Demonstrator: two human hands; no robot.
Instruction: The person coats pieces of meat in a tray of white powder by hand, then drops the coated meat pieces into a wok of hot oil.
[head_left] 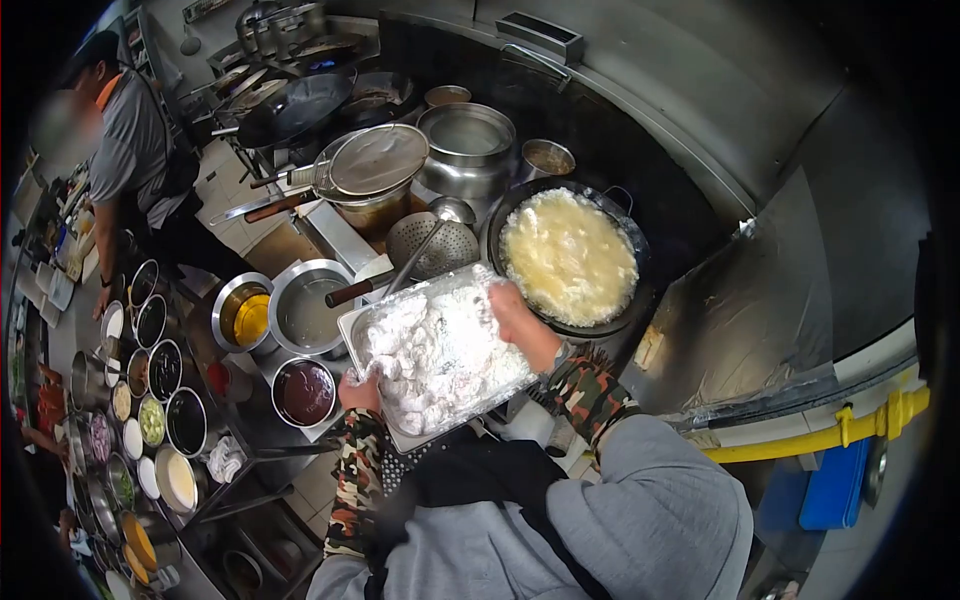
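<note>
A rectangular metal tray (412,442) holds white flour and several flour-coated pieces (425,335). My left hand (358,390) grips its left edge, with the thumb at the rim. On the opposite edge, my right hand (522,325) is closed over the rim; its fingertips are partly hidden. Just beyond that hand, a large black wok (495,235) contains bubbling yellowish oil with pale pieces frying (570,255). Behind the tray sit a perforated strainer (432,247) and a wooden-handled tool (350,292), whose handle reaches close to the tray's far-left corner.
Left of the tray are a pot of cloudy liquid (312,305), a pot of yellow oil (248,312) and a bowl of dark red sauce (303,392). A round mesh strainer (378,160) rests on a pot. Another person (140,150) stands at the ingredient counter. A yellow pipe (830,430) runs at right.
</note>
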